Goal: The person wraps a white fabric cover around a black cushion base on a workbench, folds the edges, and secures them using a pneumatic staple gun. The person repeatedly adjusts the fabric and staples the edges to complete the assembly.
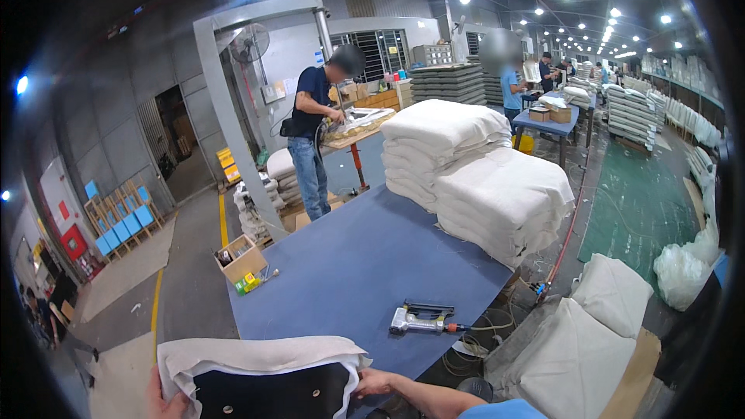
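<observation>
A seat cushion in off-white fabric is at the near edge of the blue table, its black underside board with small holes facing me. The fabric wraps over the cushion's edge. My left hand grips the cushion's left side, thumb on the fabric. At the right side, my right hand is closed on the fabric edge. The cushion's lower part is cut off by the picture. Beyond my right hand a pneumatic staple gun lies on the table, its hose attached.
Stacks of covered cushions stand on the blue table's far right. A wooden box sits at its left edge beside a small green-yellow box. More cushions are at the right. A co-worker works at another bench.
</observation>
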The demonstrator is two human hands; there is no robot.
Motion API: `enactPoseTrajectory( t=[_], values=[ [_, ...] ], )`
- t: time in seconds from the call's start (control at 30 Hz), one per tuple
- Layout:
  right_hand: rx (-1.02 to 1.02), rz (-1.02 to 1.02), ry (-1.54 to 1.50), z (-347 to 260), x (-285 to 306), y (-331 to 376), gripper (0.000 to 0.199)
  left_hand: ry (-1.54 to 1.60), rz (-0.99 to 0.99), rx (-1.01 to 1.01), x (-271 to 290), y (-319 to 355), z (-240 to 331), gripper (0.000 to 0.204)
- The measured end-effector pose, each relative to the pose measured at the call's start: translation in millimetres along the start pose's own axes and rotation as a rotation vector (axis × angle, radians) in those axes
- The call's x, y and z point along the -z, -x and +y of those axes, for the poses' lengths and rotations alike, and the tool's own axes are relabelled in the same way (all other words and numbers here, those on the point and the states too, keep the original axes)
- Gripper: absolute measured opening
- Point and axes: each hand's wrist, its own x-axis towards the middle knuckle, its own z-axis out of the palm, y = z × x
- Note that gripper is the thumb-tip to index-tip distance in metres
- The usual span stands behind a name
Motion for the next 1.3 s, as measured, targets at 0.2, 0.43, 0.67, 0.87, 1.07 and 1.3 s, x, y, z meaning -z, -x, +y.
enactPoseTrajectory(
  t=[0.2, 0.43, 0.67, 0.87, 1.07, 1.3],
  values=[
    [0.224, -0.04, -0.087, -28.0, -68.8, -30.3, 0.032, -0.271, 0.115, -0.052, 58.0, 55.9, 43.8, 0.085],
    [0.496, 0.15, -0.068, -231.8, -135.7, -60.9, 0.041, -0.26, 0.611, -0.664, 61.7, 121.4, 49.4, 0.088],
    [0.681, 0.028, -0.504, -337.6, -158.3, -56.8, 0.04, 0.391, -0.092, -0.452, -140.2, 100.7, -87.2, 0.07],
    [0.587, -0.226, -0.37, -303.4, -166.6, -60.1, 0.039, -0.382, -0.082, -0.971, -284.2, 58.6, -117.6, 0.086],
    [0.537, -0.5, -0.164, -283.3, -157.1, -14.1, 0.038, -0.395, 0.396, -1.162, -176.3, -50.2, -16.9, 0.111],
    [0.665, -0.194, 0.233, -261.0, -137.3, 54.0, 0.045, -0.335, -0.499, -0.597, -58.1, -128.3, 106.3, 0.114]
  ],
)
